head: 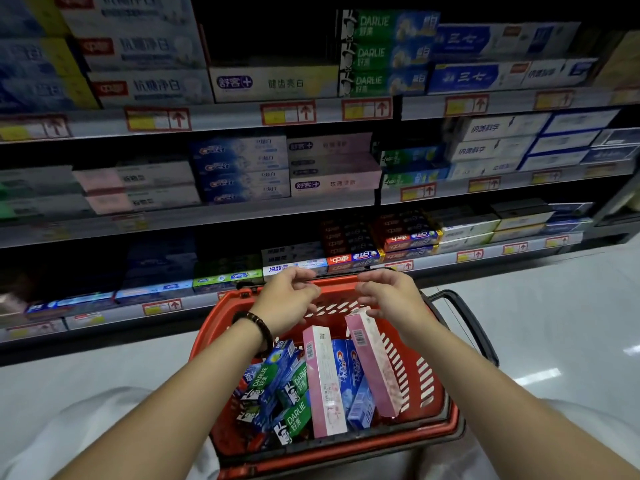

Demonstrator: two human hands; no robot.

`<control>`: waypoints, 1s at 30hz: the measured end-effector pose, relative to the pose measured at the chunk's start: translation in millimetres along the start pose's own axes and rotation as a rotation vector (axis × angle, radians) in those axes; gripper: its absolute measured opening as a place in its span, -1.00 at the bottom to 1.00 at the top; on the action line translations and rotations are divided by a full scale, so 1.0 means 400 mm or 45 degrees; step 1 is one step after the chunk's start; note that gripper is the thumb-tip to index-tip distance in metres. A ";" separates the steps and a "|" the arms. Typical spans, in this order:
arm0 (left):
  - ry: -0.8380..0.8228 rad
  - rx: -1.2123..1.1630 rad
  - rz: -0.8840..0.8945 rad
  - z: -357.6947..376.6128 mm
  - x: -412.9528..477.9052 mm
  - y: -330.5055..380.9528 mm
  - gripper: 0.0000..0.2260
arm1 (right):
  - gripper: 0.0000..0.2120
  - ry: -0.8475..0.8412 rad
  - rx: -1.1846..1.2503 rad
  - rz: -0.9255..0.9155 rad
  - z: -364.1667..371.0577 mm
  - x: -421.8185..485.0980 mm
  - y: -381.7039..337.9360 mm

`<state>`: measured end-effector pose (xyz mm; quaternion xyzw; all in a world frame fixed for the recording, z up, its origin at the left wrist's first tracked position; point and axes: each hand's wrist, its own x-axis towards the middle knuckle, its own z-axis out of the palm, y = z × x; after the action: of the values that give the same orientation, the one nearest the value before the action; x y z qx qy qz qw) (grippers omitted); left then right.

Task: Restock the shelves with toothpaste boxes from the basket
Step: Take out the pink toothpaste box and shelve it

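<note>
left hand point(287, 296), right hand point(388, 295) over basket point(346, 449) far rim | shelves point(225, 120) just beyond

Blurred price tags point(157, 119) and far-left shelf boxes point(34, 74) cannot be read.

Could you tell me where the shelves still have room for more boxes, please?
Top shelf: a gap above the white box, between the red-labelled stack and the green Darlie stack. Below, the blue stack and pink stack sit tight.

Left grip point(289, 293) and right grip point(388, 295), extended forward, loosely curled, seemingly empty.
</note>
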<state>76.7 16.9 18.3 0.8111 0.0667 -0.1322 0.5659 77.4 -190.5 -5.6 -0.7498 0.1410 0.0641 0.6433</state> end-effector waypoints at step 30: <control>-0.070 0.109 0.046 0.020 0.038 -0.011 -0.79 | -0.57 -0.039 -0.848 0.352 0.004 0.180 0.161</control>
<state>89.1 10.2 7.5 0.8317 0.0309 -0.1469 0.5345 127.2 -206.8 -86.7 -0.8911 0.2027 0.2044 0.3509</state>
